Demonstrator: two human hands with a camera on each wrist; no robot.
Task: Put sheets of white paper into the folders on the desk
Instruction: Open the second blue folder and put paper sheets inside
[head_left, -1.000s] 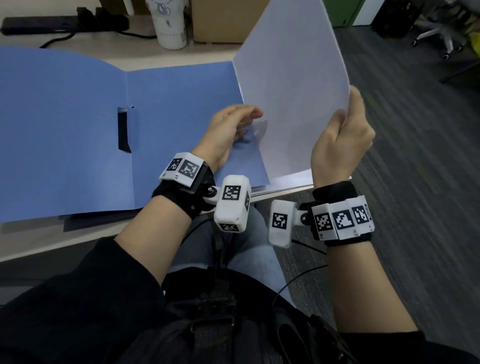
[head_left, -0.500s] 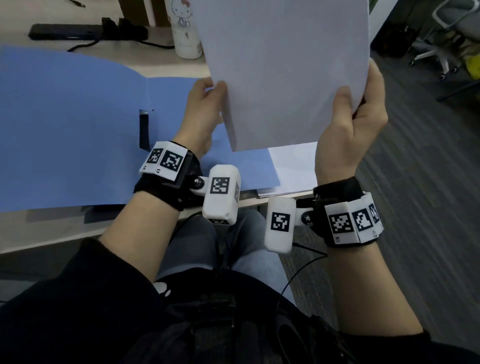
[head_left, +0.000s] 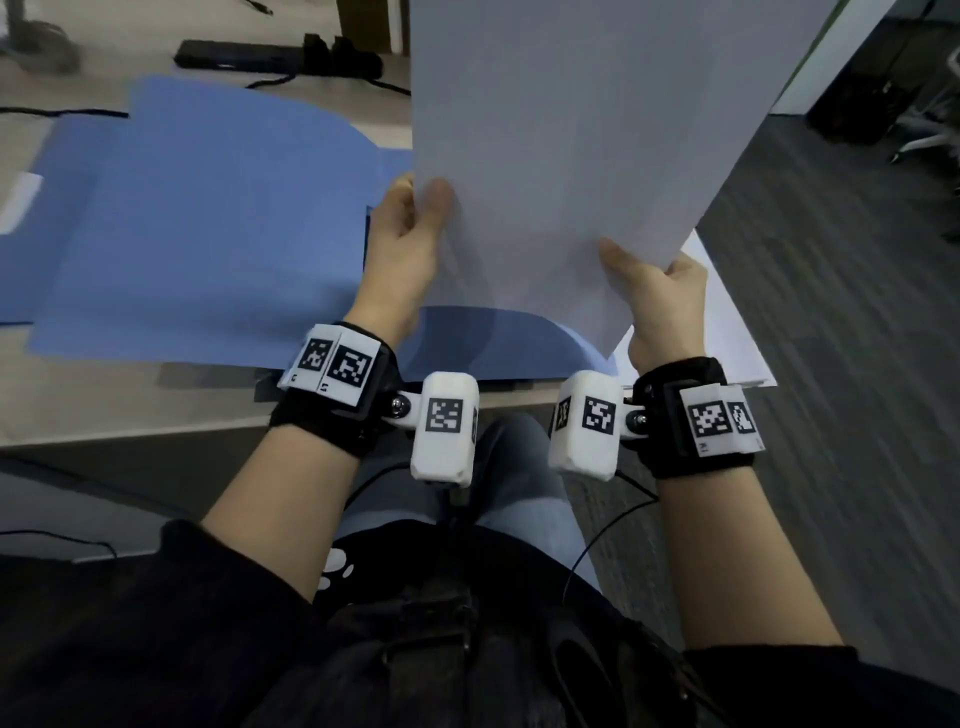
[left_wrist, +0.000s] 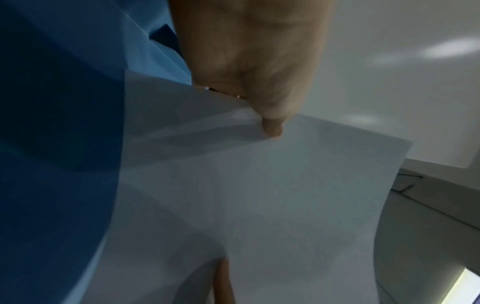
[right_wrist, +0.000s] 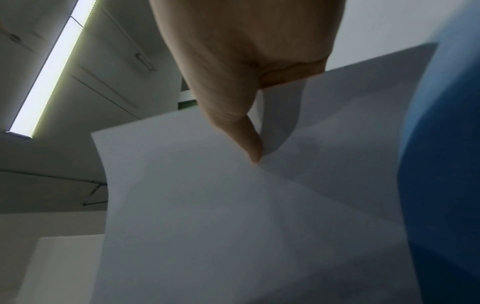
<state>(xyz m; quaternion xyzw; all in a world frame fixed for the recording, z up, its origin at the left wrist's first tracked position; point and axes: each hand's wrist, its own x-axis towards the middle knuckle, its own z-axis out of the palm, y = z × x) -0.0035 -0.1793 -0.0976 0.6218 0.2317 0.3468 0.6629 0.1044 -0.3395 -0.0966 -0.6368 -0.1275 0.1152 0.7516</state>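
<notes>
A sheet of white paper (head_left: 561, 135) stands almost upright above the desk, held by both hands. My left hand (head_left: 410, 234) pinches its left edge, thumb on the near face. My right hand (head_left: 654, 291) pinches the lower right corner. Under it an open blue folder (head_left: 197, 223) lies flat on the desk. In the left wrist view the left hand (left_wrist: 259, 98) nips the paper (left_wrist: 285, 205) beside the folder (left_wrist: 57, 164). In the right wrist view the thumb of my right hand (right_wrist: 244, 127) presses the paper (right_wrist: 233, 226), with the folder (right_wrist: 441, 164) at the right.
More white sheets (head_left: 727, 332) lie at the desk's right end, partly under the folder. A black power strip (head_left: 270, 54) and cables sit at the back. The desk's front edge (head_left: 130, 436) runs just ahead of my lap. Grey carpet lies to the right.
The sheet was lifted off the stack and swung upright. My left hand left the folder and took the paper's left edge. Both hands and paper then shifted left over the folder.
</notes>
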